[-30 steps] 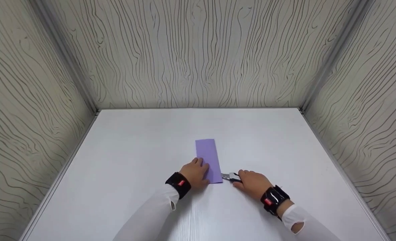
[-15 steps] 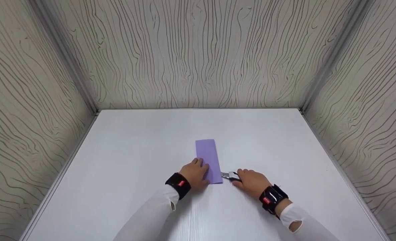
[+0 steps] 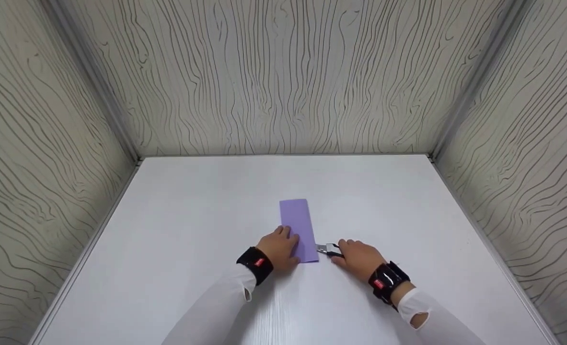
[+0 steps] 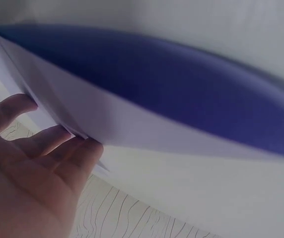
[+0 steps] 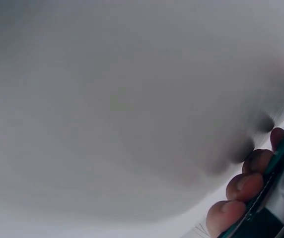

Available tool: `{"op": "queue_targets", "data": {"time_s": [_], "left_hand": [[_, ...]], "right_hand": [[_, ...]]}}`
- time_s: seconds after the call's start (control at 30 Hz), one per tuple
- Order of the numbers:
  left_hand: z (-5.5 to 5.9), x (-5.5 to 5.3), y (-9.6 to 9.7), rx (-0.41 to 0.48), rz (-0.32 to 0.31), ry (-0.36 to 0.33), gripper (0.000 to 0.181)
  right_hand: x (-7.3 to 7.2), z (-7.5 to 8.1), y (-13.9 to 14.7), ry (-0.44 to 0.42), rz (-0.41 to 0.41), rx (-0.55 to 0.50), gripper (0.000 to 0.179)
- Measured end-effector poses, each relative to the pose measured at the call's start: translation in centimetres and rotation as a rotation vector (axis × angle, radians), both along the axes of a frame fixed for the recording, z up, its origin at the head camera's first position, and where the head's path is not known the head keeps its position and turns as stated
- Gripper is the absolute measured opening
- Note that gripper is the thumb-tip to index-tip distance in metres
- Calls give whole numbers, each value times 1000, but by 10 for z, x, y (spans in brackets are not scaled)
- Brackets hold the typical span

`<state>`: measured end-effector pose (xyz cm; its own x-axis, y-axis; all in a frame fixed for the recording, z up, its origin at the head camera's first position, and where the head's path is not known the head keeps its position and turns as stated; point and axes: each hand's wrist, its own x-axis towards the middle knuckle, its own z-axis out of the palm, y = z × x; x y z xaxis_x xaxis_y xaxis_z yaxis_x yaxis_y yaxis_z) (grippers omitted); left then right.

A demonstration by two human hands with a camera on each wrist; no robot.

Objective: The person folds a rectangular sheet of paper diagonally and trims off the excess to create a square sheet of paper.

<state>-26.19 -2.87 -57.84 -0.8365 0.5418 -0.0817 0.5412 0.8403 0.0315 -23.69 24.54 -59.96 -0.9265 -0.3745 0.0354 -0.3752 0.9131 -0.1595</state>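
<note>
A folded purple sheet of paper [image 3: 296, 215] lies lengthwise on the white table. My left hand [image 3: 278, 249] presses on its left side near the bottom, fingers spread. In the left wrist view the layers of the paper [image 4: 181, 94] bow apart along one edge, and the fingertips of my left hand [image 4: 37, 173] touch it. My right hand [image 3: 360, 258] grips a utility knife [image 3: 332, 249] with a silver and black body. Its blade end meets the paper's right edge, low down. The right wrist view shows several fingers curled round the knife [image 5: 281, 198]; the blade tip is hidden there.
The white tabletop [image 3: 206, 201] extends round the paper on all sides. Wood-grain panels [image 3: 283, 86] enclose it at the back, left and right, with grey metal posts [image 3: 96, 81] at the corners.
My right hand has shifted slightly away from me and to the left, and the knife tip has moved a little up the paper's right edge. My left hand and the paper have stayed put.
</note>
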Motion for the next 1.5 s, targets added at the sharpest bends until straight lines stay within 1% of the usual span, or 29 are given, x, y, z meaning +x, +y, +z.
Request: {"op": "queue_targets", "data": {"time_s": [0.2, 0.37, 0.47, 0.6, 0.77, 0.83, 0.97, 1.2, 1.37, 1.5], "left_hand": [[-1, -2, 1, -6, 1, -9, 64], [2, -2, 1, -8, 2, -9, 65], [3, -2, 2, -10, 2, -11, 64], [3, -2, 2, 6, -3, 3, 63], [2, -2, 3, 2, 5, -5, 65], [2, -2, 3, -3, 9, -14, 65], [4, -1, 2, -5, 6, -8, 64], [7, 1, 2, -15, -16, 32, 61], [6, 1, 1, -22, -4, 15, 63], [7, 1, 0, -17, -3, 11, 63]], "right_hand": [[2, 7, -2, 0, -18, -1, 43], [-3, 2, -3, 19, 5, 4, 44], [-6, 0, -3, 22, 5, 2, 44], [-6, 1, -1, 13, -14, 10, 41], [-4, 4, -4, 2, -27, 5, 41], [-6, 3, -6, 10, -24, 2, 42], [-9, -1, -7, 24, -20, 10, 43], [-9, -3, -6, 42, -33, 9, 41], [-11, -2, -10, 71, -11, -4, 42], [-13, -1, -12, 47, -27, 7, 42]]}}
